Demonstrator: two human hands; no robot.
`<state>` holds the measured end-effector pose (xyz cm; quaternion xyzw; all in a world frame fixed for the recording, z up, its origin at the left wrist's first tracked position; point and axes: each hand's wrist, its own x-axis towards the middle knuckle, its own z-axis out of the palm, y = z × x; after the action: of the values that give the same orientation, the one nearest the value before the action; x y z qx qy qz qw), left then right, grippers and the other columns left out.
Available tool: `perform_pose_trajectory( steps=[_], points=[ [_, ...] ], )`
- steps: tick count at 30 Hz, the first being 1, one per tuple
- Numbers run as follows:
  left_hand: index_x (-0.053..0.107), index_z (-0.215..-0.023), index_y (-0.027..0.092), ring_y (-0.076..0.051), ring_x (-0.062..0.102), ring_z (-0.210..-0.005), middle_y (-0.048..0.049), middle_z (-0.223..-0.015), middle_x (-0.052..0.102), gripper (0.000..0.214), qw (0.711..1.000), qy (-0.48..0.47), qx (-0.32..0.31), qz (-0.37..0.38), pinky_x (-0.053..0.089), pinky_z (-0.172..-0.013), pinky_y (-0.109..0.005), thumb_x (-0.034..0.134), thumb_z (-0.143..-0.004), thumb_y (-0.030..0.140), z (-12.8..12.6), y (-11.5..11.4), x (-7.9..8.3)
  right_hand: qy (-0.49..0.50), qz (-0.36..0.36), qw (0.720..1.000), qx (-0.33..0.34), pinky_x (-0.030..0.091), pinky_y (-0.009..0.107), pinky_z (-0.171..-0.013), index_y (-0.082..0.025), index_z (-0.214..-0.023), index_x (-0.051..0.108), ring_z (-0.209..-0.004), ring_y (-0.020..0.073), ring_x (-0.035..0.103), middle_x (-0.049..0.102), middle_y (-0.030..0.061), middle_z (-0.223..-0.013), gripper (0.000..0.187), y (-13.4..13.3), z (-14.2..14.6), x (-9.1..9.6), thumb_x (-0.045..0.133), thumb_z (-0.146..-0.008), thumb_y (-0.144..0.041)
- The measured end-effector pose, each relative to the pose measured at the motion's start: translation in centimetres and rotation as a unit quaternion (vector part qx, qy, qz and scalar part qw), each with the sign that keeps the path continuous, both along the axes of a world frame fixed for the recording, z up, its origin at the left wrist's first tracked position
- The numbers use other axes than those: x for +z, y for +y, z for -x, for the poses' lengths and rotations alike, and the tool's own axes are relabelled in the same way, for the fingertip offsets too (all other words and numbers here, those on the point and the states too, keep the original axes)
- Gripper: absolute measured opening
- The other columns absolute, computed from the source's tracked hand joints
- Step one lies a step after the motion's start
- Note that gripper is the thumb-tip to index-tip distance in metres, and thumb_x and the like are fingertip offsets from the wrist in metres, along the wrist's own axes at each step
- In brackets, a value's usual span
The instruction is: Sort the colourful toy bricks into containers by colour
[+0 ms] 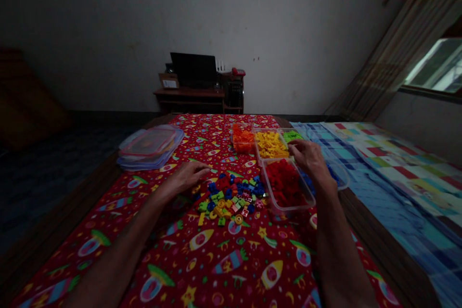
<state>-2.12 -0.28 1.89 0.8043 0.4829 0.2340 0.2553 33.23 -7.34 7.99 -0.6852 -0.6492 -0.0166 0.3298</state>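
A heap of small mixed-colour plastic bricks (231,198) lies on a red rocket-print cloth (216,264). My left hand (187,176) rests at the heap's left edge, fingers curled loosely on the cloth. My right hand (306,155) reaches over the clear tubs, fingertips pinched together near the green-brick tub (293,134) and the yellow-brick tub (270,145); what they hold is too small to make out. A red-brick tub (287,185) stands just below that hand, an orange-brick tub (243,138) farther left. A tub of blue bricks (339,175) is partly hidden behind my right wrist.
Stacked clear lids (151,145) lie at the cloth's far left. A checked blue mat (390,173) covers the floor to the right. A desk with a dark monitor (195,82) stands against the far wall. The room is dim.
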Motion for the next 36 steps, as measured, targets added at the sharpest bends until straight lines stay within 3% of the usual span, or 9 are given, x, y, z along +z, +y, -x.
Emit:
perform_pose_trajectory(
  steps=[4, 8, 12, 16, 22, 25, 28, 31, 36],
  points=[
    [0.068, -0.104, 0.017, -0.027, 0.062, -0.098, -0.0100, -0.104, 0.070, 0.050, 0.999, 0.050, -0.003, -0.011, 0.048, -0.084, -0.033, 0.047, -0.080, 0.055, 0.7, -0.8, -0.9, 0.017, -0.042, 0.999, 0.009, 0.044, 0.026, -0.067, -0.016, -0.090, 0.072, -0.072, 0.0178, 0.066, 0.072, 0.0069, -0.078, 0.026, -0.7, 0.7, 1.2, 0.048, -0.084, -0.022],
    [0.043, -0.139, 0.017, -0.032, 0.046, -0.126, -0.0145, -0.140, 0.048, 0.074, 0.996, 0.086, 0.010, -0.026, 0.040, -0.102, -0.042, 0.051, -0.079, 0.060, 2.3, -3.4, -4.2, 0.010, -0.051, 0.998, 0.026, 0.044, 0.025, -0.065, -0.016, -0.088, 0.072, -0.071, 0.0178, 0.065, 0.072, 0.0076, -0.078, 0.026, -0.7, 1.2, 1.3, 0.047, -0.085, -0.023],
    [0.023, -0.148, 0.020, -0.035, 0.032, -0.136, -0.0165, -0.150, 0.032, 0.096, 0.994, 0.102, -0.013, -0.047, 0.034, -0.107, -0.047, 0.060, -0.071, 0.064, 2.5, -7.1, -7.5, 0.008, -0.051, 0.998, 0.047, 0.044, 0.026, -0.065, -0.016, -0.089, 0.071, -0.071, 0.0182, 0.065, 0.072, 0.0083, -0.079, 0.026, -0.5, 1.8, 1.0, 0.047, -0.086, -0.024],
    [0.015, -0.150, 0.026, -0.038, 0.018, -0.141, -0.0159, -0.156, 0.014, 0.108, 0.985, 0.093, -0.052, -0.133, 0.029, -0.110, -0.052, 0.066, -0.064, 0.068, -0.2, -9.4, -8.9, -0.009, -0.030, 0.997, 0.069, 0.043, 0.025, -0.063, -0.016, -0.090, 0.070, -0.068, 0.0173, 0.064, 0.071, 0.0078, -0.077, 0.024, -0.3, 2.9, 0.7, 0.047, -0.087, -0.023],
    [0.022, -0.148, 0.028, -0.040, 0.012, -0.142, -0.0165, -0.156, 0.014, 0.093, 0.966, 0.124, -0.091, -0.210, 0.017, -0.109, -0.064, 0.061, -0.073, 0.065, -5.0, -8.7, -7.1, -0.054, -0.033, 0.994, 0.088, 0.040, 0.025, -0.065, -0.016, -0.089, 0.069, -0.071, 0.0176, 0.063, 0.071, 0.0089, -0.080, 0.023, -0.2, 4.2, 0.2, 0.047, -0.089, -0.022],
    [0.031, -0.145, 0.026, -0.038, 0.016, -0.141, -0.0169, -0.153, 0.025, 0.085, 0.947, 0.141, -0.132, -0.255, 0.007, -0.110, -0.066, 0.060, -0.075, 0.064, -7.2, -8.5, -5.7, -0.073, -0.032, 0.993, 0.083, 0.037, 0.026, -0.063, -0.017, -0.085, 0.068, -0.066, 0.0173, 0.062, 0.070, 0.0077, -0.076, 0.023, -0.2, 4.4, 0.2, 0.046, -0.090, -0.023],
    [0.046, -0.134, 0.025, -0.031, 0.028, -0.138, -0.0131, -0.144, 0.043, 0.060, 0.924, 0.151, -0.185, -0.297, 0.001, -0.113, -0.062, 0.055, -0.083, 0.055, -9.7, -9.4, -4.8, -0.076, -0.036, 0.993, 0.086, 0.037, 0.026, -0.063, -0.018, -0.086, 0.068, -0.065, 0.0169, 0.061, 0.069, 0.0071, -0.075, 0.024, -0.2, 4.4, 0.1, 0.045, -0.091, -0.023],
    [0.057, -0.119, 0.022, -0.027, 0.040, -0.131, -0.0114, -0.133, 0.055, 0.041, 0.916, 0.156, -0.199, -0.312, 0.004, -0.116, -0.058, 0.051, -0.088, 0.048, -11.9, -10.5, -4.7, -0.075, -0.038, 0.993, 0.084, 0.037, 0.025, -0.065, -0.018, -0.089, 0.068, -0.068, 0.0173, 0.062, 0.070, 0.0079, -0.077, 0.024, -0.1, 4.3, -0.1, 0.044, -0.091, -0.022],
    [0.063, -0.102, 0.020, -0.030, 0.041, -0.130, -0.0109, -0.131, 0.056, 0.025, 0.928, 0.182, -0.149, -0.290, 0.014, -0.113, -0.058, 0.051, -0.089, 0.037, -13.0, -10.4, -4.4, -0.093, -0.025, 0.992, 0.086, 0.036, 0.026, -0.065, -0.018, -0.091, 0.068, -0.070, 0.0182, 0.062, 0.070, 0.0087, -0.078, 0.026, 0.0, 4.6, -0.2, 0.044, -0.092, -0.026]
  ],
)
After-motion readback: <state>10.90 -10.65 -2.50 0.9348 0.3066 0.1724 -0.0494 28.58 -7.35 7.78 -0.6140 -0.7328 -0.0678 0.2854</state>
